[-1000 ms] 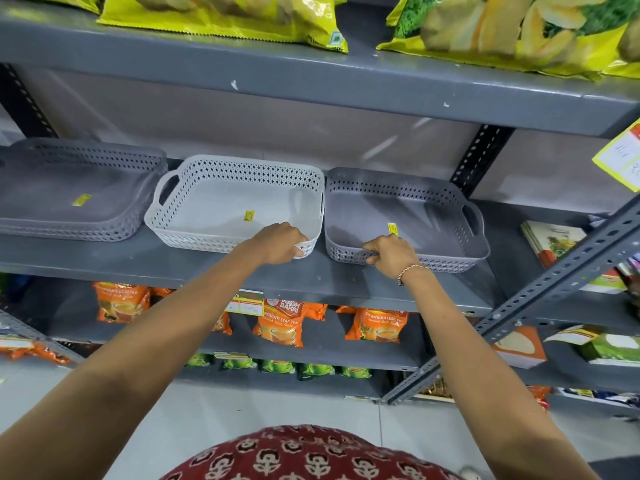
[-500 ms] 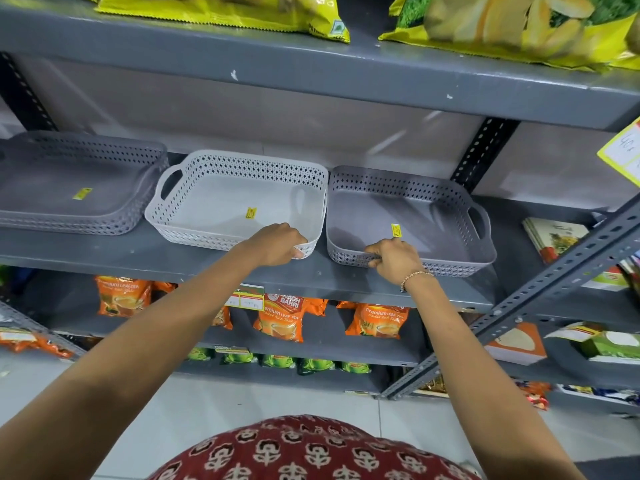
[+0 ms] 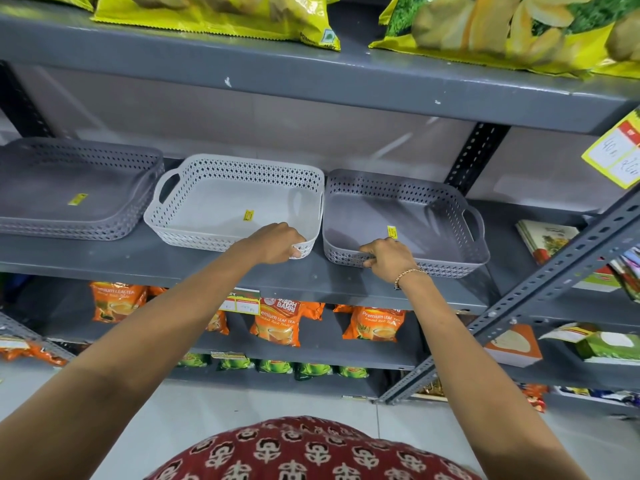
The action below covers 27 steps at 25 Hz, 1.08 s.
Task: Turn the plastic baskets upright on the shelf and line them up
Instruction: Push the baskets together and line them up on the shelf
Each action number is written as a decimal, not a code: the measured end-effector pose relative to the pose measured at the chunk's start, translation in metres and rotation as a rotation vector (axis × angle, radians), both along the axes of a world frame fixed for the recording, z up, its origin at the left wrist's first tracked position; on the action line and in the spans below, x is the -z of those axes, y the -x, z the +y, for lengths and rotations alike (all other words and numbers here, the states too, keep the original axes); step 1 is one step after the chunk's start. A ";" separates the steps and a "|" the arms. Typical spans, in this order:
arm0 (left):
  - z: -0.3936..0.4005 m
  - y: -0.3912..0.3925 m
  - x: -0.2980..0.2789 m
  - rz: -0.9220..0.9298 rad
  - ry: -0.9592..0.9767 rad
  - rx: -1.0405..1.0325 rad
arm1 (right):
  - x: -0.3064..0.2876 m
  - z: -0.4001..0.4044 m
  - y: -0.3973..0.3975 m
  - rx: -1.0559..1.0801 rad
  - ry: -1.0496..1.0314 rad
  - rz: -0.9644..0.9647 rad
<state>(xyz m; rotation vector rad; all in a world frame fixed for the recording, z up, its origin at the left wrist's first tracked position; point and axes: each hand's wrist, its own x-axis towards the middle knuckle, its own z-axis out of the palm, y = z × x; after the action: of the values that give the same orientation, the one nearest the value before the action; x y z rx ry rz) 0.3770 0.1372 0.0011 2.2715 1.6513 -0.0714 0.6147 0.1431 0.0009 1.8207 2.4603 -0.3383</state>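
Three perforated plastic baskets stand upright in a row on the grey metal shelf [image 3: 145, 259]. The left one is a grey basket [image 3: 69, 192] with a yellow sticker inside. In the middle sits a white basket [image 3: 221, 202]; my left hand [image 3: 277, 242] grips its front right corner. Beside it, touching side to side, is a second grey basket [image 3: 398, 216], and my right hand [image 3: 389, 258] holds its front rim near the left corner. A small gap separates the left grey basket from the white one.
Yellow snack bags [image 3: 214, 15] lie on the shelf above. Orange tea packets [image 3: 277, 320] fill the shelf below. A slanted slotted metal brace [image 3: 540, 289] crosses at the right, with boxed goods [image 3: 550, 244] behind it. A yellow price tag [image 3: 620, 154] hangs at the far right.
Both hands keep their hold on the basket rims. The right grey basket has shifted slightly on the shelf, staying against the white one. The camera has tilted a little.
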 end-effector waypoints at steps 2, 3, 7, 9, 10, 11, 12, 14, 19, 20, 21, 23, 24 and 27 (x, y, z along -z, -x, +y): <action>0.000 0.001 0.001 -0.003 0.000 -0.003 | 0.000 0.000 0.000 -0.006 -0.004 -0.001; 0.000 0.001 0.001 -0.002 0.001 -0.006 | 0.000 0.001 -0.001 -0.011 -0.004 -0.001; -0.001 0.001 0.003 0.000 -0.008 -0.018 | 0.002 0.002 -0.002 -0.020 0.001 -0.003; -0.001 0.001 0.005 0.002 -0.011 -0.018 | 0.003 0.002 -0.002 -0.025 0.000 0.001; 0.000 0.001 0.005 0.002 -0.011 -0.020 | 0.003 0.002 -0.002 -0.027 -0.003 0.000; 0.000 0.001 0.006 0.001 -0.011 -0.023 | 0.003 0.002 -0.003 -0.028 -0.006 0.001; 0.000 0.001 0.006 0.000 -0.012 -0.024 | 0.003 0.002 -0.003 -0.032 -0.011 0.003; -0.001 0.001 0.007 0.004 -0.015 -0.022 | 0.003 0.002 -0.004 -0.038 -0.015 0.007; -0.002 0.002 0.009 0.018 -0.009 -0.025 | 0.002 0.000 -0.006 -0.049 0.014 0.018; -0.003 0.002 0.009 0.024 -0.007 -0.027 | 0.001 0.000 -0.007 -0.054 0.036 0.032; -0.003 0.001 0.008 0.038 -0.010 -0.031 | -0.001 -0.001 -0.009 -0.058 0.060 0.061; -0.006 -0.002 0.006 0.075 -0.017 -0.049 | -0.007 -0.003 -0.011 -0.065 0.078 0.172; -0.008 -0.002 0.006 0.077 -0.020 -0.061 | -0.011 -0.004 -0.012 -0.068 0.064 0.241; -0.017 0.004 0.007 -0.036 -0.084 -0.125 | -0.024 -0.006 -0.007 -0.076 -0.033 0.369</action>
<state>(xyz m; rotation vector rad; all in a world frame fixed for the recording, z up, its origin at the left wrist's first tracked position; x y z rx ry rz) 0.3729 0.1202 -0.0056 2.2095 1.8043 0.0689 0.6217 0.1370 0.0248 1.8093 2.7766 -0.6881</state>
